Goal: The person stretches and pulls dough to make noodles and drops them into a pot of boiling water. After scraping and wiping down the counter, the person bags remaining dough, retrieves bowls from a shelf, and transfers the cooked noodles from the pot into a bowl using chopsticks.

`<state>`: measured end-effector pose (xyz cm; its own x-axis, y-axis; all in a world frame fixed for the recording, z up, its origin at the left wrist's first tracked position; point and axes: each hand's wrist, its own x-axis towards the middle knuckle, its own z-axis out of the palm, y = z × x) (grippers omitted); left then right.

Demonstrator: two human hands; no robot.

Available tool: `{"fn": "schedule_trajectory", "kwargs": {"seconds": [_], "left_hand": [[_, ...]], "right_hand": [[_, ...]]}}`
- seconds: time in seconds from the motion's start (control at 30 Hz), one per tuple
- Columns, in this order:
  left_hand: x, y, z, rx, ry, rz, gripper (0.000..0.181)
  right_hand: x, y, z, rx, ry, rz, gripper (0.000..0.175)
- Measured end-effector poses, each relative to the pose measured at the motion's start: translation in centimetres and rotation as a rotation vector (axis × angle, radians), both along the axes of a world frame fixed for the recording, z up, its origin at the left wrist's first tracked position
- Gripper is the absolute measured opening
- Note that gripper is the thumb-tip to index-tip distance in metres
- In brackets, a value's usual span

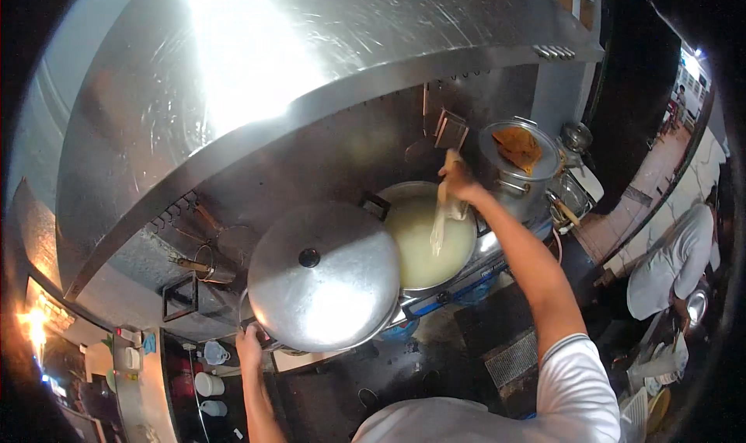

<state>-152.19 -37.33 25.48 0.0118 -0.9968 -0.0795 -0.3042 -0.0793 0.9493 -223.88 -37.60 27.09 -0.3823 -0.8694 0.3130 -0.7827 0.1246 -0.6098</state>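
Before me stands a wide metal pot [396, 280] of cloudy, pale yellow liquid [425, 268]. Above it my right hand [463, 182] grips a pale, wooden-looking utensil handle [451, 158]. A pale, blurred length [437, 236] reaches down from that hand to the liquid; I cannot tell whether it is the utensil or food. A large round metal lid [326, 303] with a black knob [309, 257] overlaps the pot's left side. At the lid's lower left, my left hand [250, 345] closes around a dark handle [267, 341]; whether it belongs to the lid or a vessel below is hidden.
A tall pot [518, 192] with an orange-brown cloth-like item [518, 147] on its lid stands right. Strainers [217, 265] hang at left under a steel hood [373, 64]. A person in white [670, 262] works far right. A floor grate [513, 355] lies below.
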Motion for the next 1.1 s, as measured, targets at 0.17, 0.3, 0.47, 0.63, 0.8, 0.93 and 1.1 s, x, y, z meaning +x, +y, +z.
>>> {"fn": "schedule_trajectory", "kwargs": {"seconds": [0.17,0.3,0.47,0.63,0.8,0.93,1.1], "left_hand": [[0.6,0.8,0.5,0.008,0.118,0.114,0.033],[2.7,0.3,0.1,-0.016,-0.010,0.224,0.032],[2.7,-0.6,0.1,-0.039,0.046,0.239,0.027],[-0.1,-0.3,2.7,0.035,0.137,0.195,0.032],[2.7,0.0,1.1,-0.051,0.156,0.241,0.032],[3.4,0.6,1.9,0.002,0.099,0.220,0.020],[-2.3,-2.6,0.3,0.040,0.173,0.082,0.021]], "right_hand": [[9.5,-5.2,3.0,0.160,-0.283,0.309,0.044],[15.0,-2.7,5.7,-0.086,-1.062,0.667,0.052],[16.1,7.6,7.7,0.350,-1.326,0.623,0.063],[7.6,16.2,6.8,0.681,-1.025,0.377,0.037],[2.5,9.6,9.1,0.746,-0.713,0.223,0.033],[0.6,-3.3,4.6,0.502,-0.257,0.517,0.030],[0.5,-10.0,-3.2,-0.045,1.083,0.058,0.024]]}}
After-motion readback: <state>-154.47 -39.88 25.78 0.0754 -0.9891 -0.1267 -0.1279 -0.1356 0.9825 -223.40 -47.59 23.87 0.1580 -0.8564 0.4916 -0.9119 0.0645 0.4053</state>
